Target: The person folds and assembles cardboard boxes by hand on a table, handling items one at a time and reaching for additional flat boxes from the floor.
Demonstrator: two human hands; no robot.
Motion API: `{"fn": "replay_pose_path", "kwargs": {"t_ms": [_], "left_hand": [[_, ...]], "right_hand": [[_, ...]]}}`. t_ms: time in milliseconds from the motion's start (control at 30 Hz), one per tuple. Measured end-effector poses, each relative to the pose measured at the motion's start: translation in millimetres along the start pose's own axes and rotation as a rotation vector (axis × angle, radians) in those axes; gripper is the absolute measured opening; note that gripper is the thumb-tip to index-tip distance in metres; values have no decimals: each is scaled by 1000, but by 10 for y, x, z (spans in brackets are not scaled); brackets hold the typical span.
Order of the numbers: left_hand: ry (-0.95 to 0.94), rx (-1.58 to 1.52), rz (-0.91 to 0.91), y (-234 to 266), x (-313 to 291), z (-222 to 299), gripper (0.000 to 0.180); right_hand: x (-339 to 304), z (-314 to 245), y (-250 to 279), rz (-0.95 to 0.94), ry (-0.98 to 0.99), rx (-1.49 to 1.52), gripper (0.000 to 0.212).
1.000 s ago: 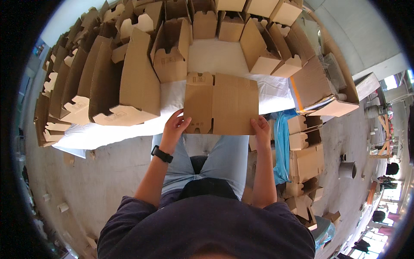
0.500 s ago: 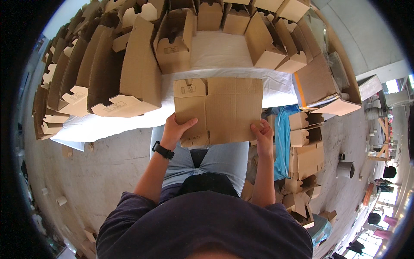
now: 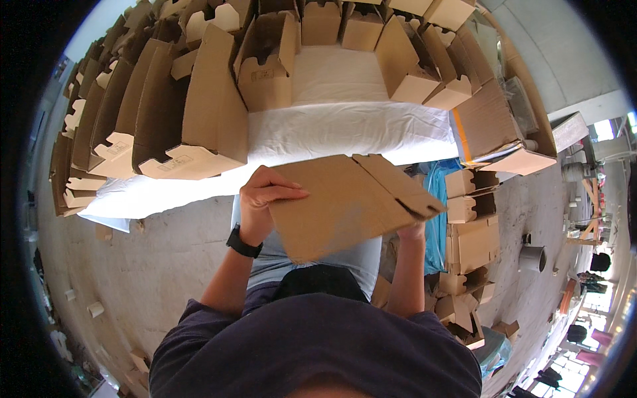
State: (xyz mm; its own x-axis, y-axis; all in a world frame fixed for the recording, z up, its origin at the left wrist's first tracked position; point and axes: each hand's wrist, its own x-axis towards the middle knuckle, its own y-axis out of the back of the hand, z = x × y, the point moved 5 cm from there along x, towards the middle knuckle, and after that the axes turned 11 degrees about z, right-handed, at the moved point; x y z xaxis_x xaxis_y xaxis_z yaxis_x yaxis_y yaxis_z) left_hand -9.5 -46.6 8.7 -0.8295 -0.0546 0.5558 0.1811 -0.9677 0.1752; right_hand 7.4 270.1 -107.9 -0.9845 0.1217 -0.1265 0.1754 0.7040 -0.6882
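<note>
A flattened brown cardboard box (image 3: 352, 205) is held tilted above my lap, its plain side up and a slotted flap at its right end. My left hand (image 3: 264, 199) grips its left edge, thumb and fingers closed on the board. At the right end, my right hand (image 3: 413, 231) is mostly hidden beneath the cardboard; only a part of it shows below the edge, so its fingers cannot be made out. The near edge of the white-covered table (image 3: 345, 126) lies just beyond the box.
Open cardboard boxes (image 3: 215, 109) stand in rows along the left and back of the table. More boxes (image 3: 415, 66) and a large carton (image 3: 491, 126) are at the right. Beside my right arm hang blue plastic sheeting (image 3: 434, 219) and stacked boxes (image 3: 472, 242).
The flattened box has turned from facing me upright to lying tilted, showing its other, plain side. It has come lower, and my right hand has gone underneath it.
</note>
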Motion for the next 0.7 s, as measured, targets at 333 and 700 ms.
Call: {"fn": "replay_pose_path", "kwargs": {"t_ms": [333, 700], "left_hand": [[-457, 257, -165, 3, -33, 349, 25], [1030, -655, 197, -119, -465, -576, 43]], "right_hand": [[-86, -154, -83, 64, -243, -153, 44], [-85, -80, -48, 221, 5, -237, 18]]}}
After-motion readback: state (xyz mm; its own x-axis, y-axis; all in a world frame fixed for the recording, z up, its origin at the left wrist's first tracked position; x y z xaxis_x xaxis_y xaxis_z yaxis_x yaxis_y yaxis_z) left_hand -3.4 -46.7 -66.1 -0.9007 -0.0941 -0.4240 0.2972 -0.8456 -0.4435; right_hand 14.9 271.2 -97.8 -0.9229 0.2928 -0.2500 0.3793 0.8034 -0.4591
